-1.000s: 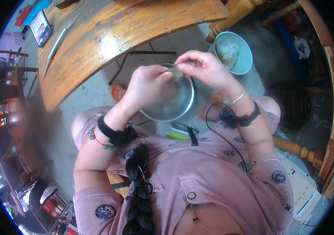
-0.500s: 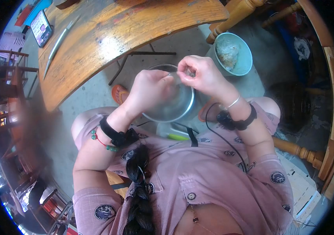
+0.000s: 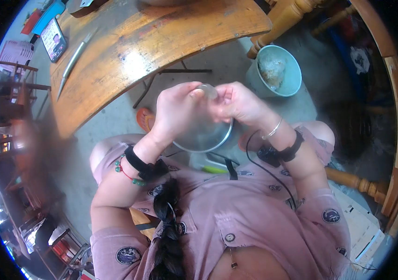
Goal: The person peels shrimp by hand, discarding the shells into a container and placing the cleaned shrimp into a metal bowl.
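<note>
In front of me, above the metal bowl (image 3: 227,138), my left hand (image 3: 176,109) is closed, pinching a small pale, roundish, translucent piece (image 3: 209,91) between thumb and fingers. My right hand (image 3: 240,103) is right beside that piece, its fingers curled and pressed together. Whether those fingers grip its edge or something else is hidden. The bowl stands low between my knees, its near rim showing and much of its inside covered by my hands and blur.
A wooden table (image 3: 110,70) bears a phone (image 3: 53,41) and a slim knife-like tool (image 3: 74,63). On the right stands a light blue bucket (image 3: 294,77) with a clear plastic bag (image 3: 272,70) inside. A black cable (image 3: 266,172) hangs by my right wrist.
The pale piece now shows in my left fingertips. My right hand has turned and lowered slightly, its fingers more curled. The view has shifted a little.
</note>
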`<state>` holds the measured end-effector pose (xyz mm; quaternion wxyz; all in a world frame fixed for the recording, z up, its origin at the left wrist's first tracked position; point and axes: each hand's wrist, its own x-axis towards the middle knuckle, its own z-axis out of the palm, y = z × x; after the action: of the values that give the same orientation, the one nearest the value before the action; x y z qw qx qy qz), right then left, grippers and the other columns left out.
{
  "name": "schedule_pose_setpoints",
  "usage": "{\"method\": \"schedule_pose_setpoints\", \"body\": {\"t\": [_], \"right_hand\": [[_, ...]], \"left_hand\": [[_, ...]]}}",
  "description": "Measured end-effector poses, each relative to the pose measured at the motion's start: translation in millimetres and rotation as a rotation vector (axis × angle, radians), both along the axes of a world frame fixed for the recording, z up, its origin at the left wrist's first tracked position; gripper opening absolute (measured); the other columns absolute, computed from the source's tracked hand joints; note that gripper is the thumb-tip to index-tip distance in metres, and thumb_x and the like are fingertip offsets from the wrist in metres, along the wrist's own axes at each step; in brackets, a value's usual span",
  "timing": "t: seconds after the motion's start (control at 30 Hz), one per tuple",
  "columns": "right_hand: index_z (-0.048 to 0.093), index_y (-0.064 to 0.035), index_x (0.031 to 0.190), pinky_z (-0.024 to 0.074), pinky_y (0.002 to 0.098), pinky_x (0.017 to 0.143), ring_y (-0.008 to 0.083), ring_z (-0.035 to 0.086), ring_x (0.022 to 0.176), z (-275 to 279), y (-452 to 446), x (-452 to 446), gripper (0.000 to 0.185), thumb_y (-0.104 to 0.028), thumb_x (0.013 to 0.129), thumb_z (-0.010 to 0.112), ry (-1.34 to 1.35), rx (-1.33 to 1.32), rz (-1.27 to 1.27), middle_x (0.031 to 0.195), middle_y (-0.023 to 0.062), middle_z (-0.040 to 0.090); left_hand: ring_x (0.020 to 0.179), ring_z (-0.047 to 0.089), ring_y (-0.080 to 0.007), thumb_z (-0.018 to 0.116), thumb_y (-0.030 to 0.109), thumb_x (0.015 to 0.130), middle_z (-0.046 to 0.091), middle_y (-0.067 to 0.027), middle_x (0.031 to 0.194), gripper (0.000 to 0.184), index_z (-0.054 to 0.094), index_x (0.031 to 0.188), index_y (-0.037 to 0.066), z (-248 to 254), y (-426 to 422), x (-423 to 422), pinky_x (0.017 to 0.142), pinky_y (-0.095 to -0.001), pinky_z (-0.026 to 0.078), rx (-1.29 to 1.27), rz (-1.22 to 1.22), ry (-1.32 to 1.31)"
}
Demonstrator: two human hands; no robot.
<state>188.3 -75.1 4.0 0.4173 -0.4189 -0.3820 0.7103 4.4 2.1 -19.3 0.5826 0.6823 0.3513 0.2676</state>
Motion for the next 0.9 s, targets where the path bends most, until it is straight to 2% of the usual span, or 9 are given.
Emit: {"method": "schedule_pose_setpoints", "body": {"t": [0.23,0.37,0.43,0.47,0.57,0.67,0.77,0.8,0.9], "right_hand": [[0.059,-0.0043,0.087,0.0495,0.0222,0.055,0.007,0.058,0.063,8.3,-2.0,-0.7,0.011,-0.011,0.086,0.068,-0.177,0.084,-0.033,0.075,0.0005,0.06],[0.061,-0.0027,0.088,0.0513,0.0267,0.06,0.0116,0.061,0.066,19.6,6.6,52.8,0.011,-0.013,0.088,0.064,-0.752,0.229,-0.291,0.076,0.0034,0.063],[0.061,-0.0005,0.086,0.0516,0.0338,0.066,0.024,0.064,0.071,1.9,11.6,98.1,0.013,-0.013,0.085,0.064,-1.326,0.401,-0.418,0.078,0.0112,0.065],[0.064,0.0009,0.09,0.0496,0.0407,0.074,0.0353,0.063,0.08,-2.9,11.8,117.5,0.017,-0.014,0.083,0.065,-1.42,0.446,-0.482,0.085,0.019,0.065],[0.066,-0.0026,0.102,0.0501,0.0374,0.082,0.0326,0.064,0.09,-32.6,9.3,171.7,0.021,-0.016,0.087,0.062,-1.67,0.194,-0.404,0.098,0.0181,0.067],[0.066,-0.0044,0.112,0.0457,0.04,0.093,0.0369,0.058,0.109,-87.1,1.9,217.6,0.03,-0.019,0.086,0.062,-1.622,-0.086,-0.34,0.112,0.0233,0.063],[0.065,-0.0071,0.115,0.0472,0.0393,0.093,0.0369,0.058,0.109,-103.0,-2.6,234.5,0.033,-0.022,0.085,0.063,-1.695,-0.191,-0.405,0.115,0.024,0.061],[0.069,-0.0036,0.098,0.0489,0.0438,0.086,0.0406,0.062,0.098,-98.0,-0.6,231.5,0.02,-0.016,0.086,0.06,-1.778,-0.073,-0.525,0.099,0.0238,0.066],[0.071,-0.0037,0.091,0.0504,0.0457,0.082,0.0401,0.064,0.09,-77.0,1.9,226.8,0.019,-0.021,0.085,0.063,-1.795,-0.072,-0.713,0.092,0.0227,0.067]], "left_hand": [[0.064,0.057,-0.0075,0.052,0.014,0.098,0.063,-0.0019,0.074,0.019,0.064,0.095,-0.001,0.9,6.4,-1.5,0.056,-0.0218,0.047,-0.045,0.03,-0.002],[0.06,0.054,-0.0076,0.048,0.019,0.1,0.06,-0.0003,0.07,0.024,0.059,0.085,0.005,7.1,5.8,-2.1,0.055,-0.0209,0.043,-0.356,-0.012,-0.044],[0.06,0.053,-0.0077,0.046,0.02,0.101,0.058,0.0001,0.07,0.025,0.058,0.084,0.006,8.2,5.3,-0.8,0.056,-0.0206,0.042,-0.474,-0.016,-0.078],[0.061,0.053,-0.0075,0.046,0.02,0.101,0.058,0.0004,0.072,0.024,0.057,0.086,0.006,3.6,8.4,-4.5,0.057,-0.0206,0.042,-0.538,-0.028,-0.082],[0.067,0.052,-0.0075,0.044,0.018,0.101,0.057,0.0002,0.077,0.02,0.056,0.091,0.005,7.5,3.3,-1.2,0.06,-0.0207,0.041,-0.661,-0.064,-0.121],[0.068,0.054,-0.0079,0.043,0.014,0.101,0.061,-0.0015,0.079,0.017,0.055,0.095,0.004,4.7,2.9,-0.4,0.06,-0.0213,0.041,-0.633,-0.15,-0.08],[0.067,0.056,-0.0079,0.044,0.014,0.101,0.064,-0.0028,0.08,0.016,0.055,0.093,0.005,0.5,3.5,-1.2,0.059,-0.021,0.04,-0.632,-0.175,-0.044],[0.067,0.056,-0.0079,0.044,0.014,0.101,0.064,-0.0028,0.08,0.016,0.055,0.093,0.005,0.0,3.1,-1.0,0.059,-0.021,0.04,-0.635,-0.175,-0.046],[0.065,0.057,-0.0076,0.045,0.015,0.1,0.065,-0.0032,0.08,0.015,0.055,0.092,0.006,2.5,2.0,-2.2,0.057,-0.0207,0.039,-0.617,-0.182,-0.026]]}}
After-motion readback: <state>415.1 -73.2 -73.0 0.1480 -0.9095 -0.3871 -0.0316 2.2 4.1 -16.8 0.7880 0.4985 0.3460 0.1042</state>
